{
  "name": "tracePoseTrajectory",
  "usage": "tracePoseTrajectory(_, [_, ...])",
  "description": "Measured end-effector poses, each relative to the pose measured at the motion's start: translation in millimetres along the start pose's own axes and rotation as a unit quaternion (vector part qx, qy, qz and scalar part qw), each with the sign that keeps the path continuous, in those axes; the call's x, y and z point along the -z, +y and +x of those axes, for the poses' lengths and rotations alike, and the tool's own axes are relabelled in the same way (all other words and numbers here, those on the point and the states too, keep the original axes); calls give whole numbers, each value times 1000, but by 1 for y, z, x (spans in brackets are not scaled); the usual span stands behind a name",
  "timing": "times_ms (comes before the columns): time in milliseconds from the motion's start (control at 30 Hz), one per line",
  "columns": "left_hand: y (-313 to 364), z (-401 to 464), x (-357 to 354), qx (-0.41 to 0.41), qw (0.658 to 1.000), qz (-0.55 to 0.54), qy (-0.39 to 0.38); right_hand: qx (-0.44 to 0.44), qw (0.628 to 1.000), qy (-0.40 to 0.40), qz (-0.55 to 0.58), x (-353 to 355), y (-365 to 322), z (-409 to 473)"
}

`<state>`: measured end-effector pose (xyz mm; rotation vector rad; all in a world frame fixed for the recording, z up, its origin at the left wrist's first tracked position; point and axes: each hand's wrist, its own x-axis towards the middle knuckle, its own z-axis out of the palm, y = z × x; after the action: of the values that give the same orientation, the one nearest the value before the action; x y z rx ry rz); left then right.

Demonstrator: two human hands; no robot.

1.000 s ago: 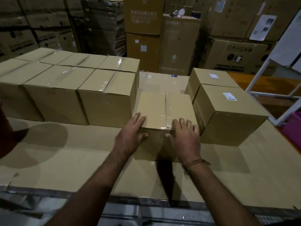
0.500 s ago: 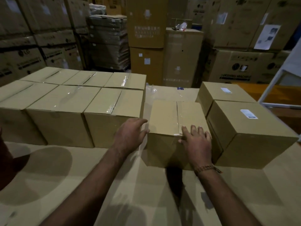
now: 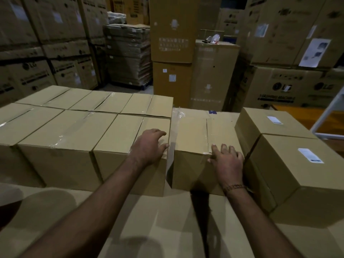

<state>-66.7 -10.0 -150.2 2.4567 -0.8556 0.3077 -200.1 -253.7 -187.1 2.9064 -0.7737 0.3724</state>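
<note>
— What is set around the taped box (image 3: 191,138)?
— Tall stacked cartons (image 3: 173,30) are seen behind it, and a cardboard sheet (image 3: 167,229) is spread beneath it. A block of boxes (image 3: 74,131) is packed just left of it; two labelled boxes (image 3: 297,164) are set just right of it.
— And the hands?
— The right hand (image 3: 228,162) is laid flat on its near top edge. The left hand (image 3: 150,146), fingers loosely apart, is rested on the corner box just left of it.
</note>
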Motion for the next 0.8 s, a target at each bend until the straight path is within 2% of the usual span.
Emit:
tracePoseTrajectory(133, [-4, 28, -9, 22, 999, -17, -30, 6, 1000, 5, 1, -11, -5, 38])
tracePoseTrajectory(367, [-19, 69, -33, 48, 998, 2, -30, 3, 1000, 22, 13, -32, -21, 101])
tracePoseTrajectory(533, [-37, 113, -49, 43, 994, 71, -66, 7, 1000, 22, 13, -46, -29, 141])
tracePoseTrajectory(800, [-49, 171, -64, 45, 991, 65, -108, 14, 1000, 19, 10, -61, -29, 182])
